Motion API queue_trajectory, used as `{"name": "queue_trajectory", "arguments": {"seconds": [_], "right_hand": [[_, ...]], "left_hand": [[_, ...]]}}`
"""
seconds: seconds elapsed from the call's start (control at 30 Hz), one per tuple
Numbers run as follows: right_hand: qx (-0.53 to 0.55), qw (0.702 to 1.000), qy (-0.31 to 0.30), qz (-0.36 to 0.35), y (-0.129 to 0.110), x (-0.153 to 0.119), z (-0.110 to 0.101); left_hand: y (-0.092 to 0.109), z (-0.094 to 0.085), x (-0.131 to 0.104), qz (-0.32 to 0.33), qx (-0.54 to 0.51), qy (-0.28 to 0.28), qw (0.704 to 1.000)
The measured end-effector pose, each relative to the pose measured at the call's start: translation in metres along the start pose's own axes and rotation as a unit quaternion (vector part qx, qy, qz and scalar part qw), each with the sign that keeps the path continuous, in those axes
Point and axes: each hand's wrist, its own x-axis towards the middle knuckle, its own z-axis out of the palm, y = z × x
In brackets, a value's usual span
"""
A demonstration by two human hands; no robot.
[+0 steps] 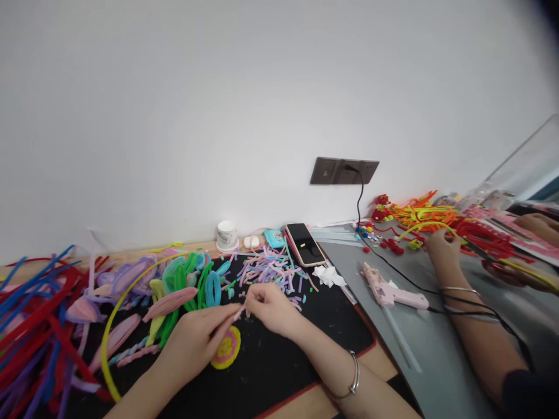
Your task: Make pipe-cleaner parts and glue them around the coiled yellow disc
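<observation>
Beside the round yellow-and-pink fuzzy disc (227, 348), left hand (196, 334) and right hand (269, 308) pinch a slim pale-pink strip (238, 313), seemingly shaping it; steady pinching seems needed next.

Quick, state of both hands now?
Left hand: closed, pinching a small pale pink piece.
Right hand: closed, fingertips pinching the same piece.

Pale pink piece (238, 314), centre; yellow-and-pink ringed disc (226, 348) below
Red, blue stems (55, 326) lower left; black mat (279, 369), red-edged
</observation>
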Motion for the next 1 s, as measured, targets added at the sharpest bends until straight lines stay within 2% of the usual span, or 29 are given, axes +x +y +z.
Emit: {"name": "queue_trajectory", "arguments": {"seconds": [0.07,0.17,0.27,0.4,0.57,0.63,0.73,0.8,0.9,1.0], "right_hand": [[-0.022,0.996,0.077,-0.035,0.001,0.003,-0.012],[-0.091,0.972,0.21,-0.059,0.005,0.008,-0.032],[-0.127,0.959,0.249,-0.049,0.011,0.012,-0.041],[-0.089,0.975,0.205,-0.018,0.015,0.015,-0.034],[0.092,0.992,0.086,0.011,0.008,0.012,-0.02],[0.15,0.988,0.039,0.018,0.004,0.009,-0.017],[0.183,0.982,-0.008,0.034,0.0,0.005,-0.014],[0.18,0.983,-0.016,0.035,0.0,0.005,-0.014],[0.138,0.99,-0.014,0.023,0.001,0.006,-0.016],[0.066,0.997,0.034,-0.014,0.001,0.008,-0.023]], "left_hand": [[-0.001,-0.004,0.003,-0.06,-0.003,0.014,0.998],[-0.003,-0.01,0.008,-0.128,-0.005,0.033,0.991],[-0.003,-0.011,0.01,-0.15,-0.025,0.044,0.987],[-0.002,-0.013,0.011,-0.177,-0.06,0.052,0.981],[0.0,-0.015,0.012,-0.194,-0.081,0.052,0.976],[0.0,-0.013,0.011,-0.178,-0.091,0.034,0.979],[-0.001,-0.008,0.01,-0.135,-0.125,-0.024,0.983],[-0.001,-0.006,0.009,-0.123,-0.136,-0.055,0.982],[0.0,-0.006,0.008,-0.13,-0.13,-0.06,0.981],[-0.002,-0.008,0.008,-0.138,-0.112,-0.048,0.983]]}}
